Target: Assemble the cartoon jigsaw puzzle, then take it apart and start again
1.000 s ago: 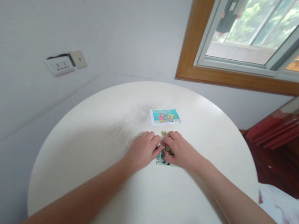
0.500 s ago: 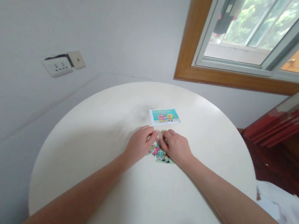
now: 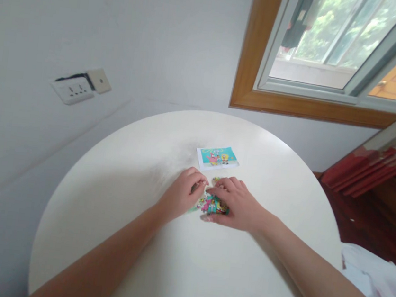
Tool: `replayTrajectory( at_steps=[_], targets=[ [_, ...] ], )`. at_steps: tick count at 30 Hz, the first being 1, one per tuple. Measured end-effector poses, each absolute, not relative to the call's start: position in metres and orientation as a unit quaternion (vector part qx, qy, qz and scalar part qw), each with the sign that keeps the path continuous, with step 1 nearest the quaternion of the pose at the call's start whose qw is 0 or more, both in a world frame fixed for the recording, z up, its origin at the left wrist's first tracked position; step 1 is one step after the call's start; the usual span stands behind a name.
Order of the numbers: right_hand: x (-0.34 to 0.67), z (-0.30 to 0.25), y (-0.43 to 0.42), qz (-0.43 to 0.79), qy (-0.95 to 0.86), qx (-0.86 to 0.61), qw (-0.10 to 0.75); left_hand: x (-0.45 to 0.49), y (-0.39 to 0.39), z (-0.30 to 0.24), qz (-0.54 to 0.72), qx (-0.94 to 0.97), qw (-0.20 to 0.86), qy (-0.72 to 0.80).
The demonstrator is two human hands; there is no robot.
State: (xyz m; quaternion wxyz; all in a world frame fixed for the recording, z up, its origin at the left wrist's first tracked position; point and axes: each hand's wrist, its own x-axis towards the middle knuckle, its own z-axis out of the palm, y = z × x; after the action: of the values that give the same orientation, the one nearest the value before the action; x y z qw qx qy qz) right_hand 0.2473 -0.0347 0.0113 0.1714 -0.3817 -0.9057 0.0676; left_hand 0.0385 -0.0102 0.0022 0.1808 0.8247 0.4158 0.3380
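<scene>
On the white round table [image 3: 177,270] lies a small patch of colourful cartoon jigsaw puzzle [image 3: 209,204], partly covered by my hands. My right hand [image 3: 240,203] rests over its right side, with the thumb at the lower edge and the fingers spread across the top. At the puzzle's upper left, my left hand [image 3: 184,190] has thumb and forefinger pinched together; whatever is between them is too small to make out. Just beyond the right fingertips is a small loose-looking piece [image 3: 216,179]. A cartoon picture card [image 3: 218,158] lies flat behind both hands.
The wall with a socket [image 3: 72,89] stands to the left and behind the table. A wood-framed window [image 3: 241,86] is at the back right, beside a red and white curtain [image 3: 353,168]. White cloth [image 3: 369,273] lies to the right, below the table edge.
My right hand has gone from pinching near the puzzle's top to spreading over its right side, thumb lower down. My left hand has shifted slightly down and stays pinched.
</scene>
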Motion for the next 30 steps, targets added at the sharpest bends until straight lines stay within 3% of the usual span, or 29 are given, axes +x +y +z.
replayTrajectory(
  at_steps=[7, 13, 17, 25, 30],
  targets=[
    [0.222, 0.002, -0.041, 0.003, -0.869, -0.466, 0.166, 0.023, -0.017, 0.013, 0.14, 0.864, 0.008, 0.483],
    [0.22, -0.001, -0.032, 0.014, -0.854, -0.491, 0.168, 0.033, -0.053, 0.026, 0.015, 0.82, -0.018, 0.572],
    [0.226, -0.001, -0.021, 0.063, -0.84, -0.505, 0.188, 0.044, -0.062, 0.024, 0.003, 0.818, -0.038, 0.574],
    [0.243, -0.002, -0.006, 0.266, -0.701, -0.524, 0.405, 0.056, -0.045, 0.01, 0.047, 0.851, -0.065, 0.519],
    [0.245, -0.003, -0.004, 0.24, -0.718, -0.501, 0.419, 0.057, -0.032, 0.005, 0.089, 0.859, -0.031, 0.504]
  ],
)
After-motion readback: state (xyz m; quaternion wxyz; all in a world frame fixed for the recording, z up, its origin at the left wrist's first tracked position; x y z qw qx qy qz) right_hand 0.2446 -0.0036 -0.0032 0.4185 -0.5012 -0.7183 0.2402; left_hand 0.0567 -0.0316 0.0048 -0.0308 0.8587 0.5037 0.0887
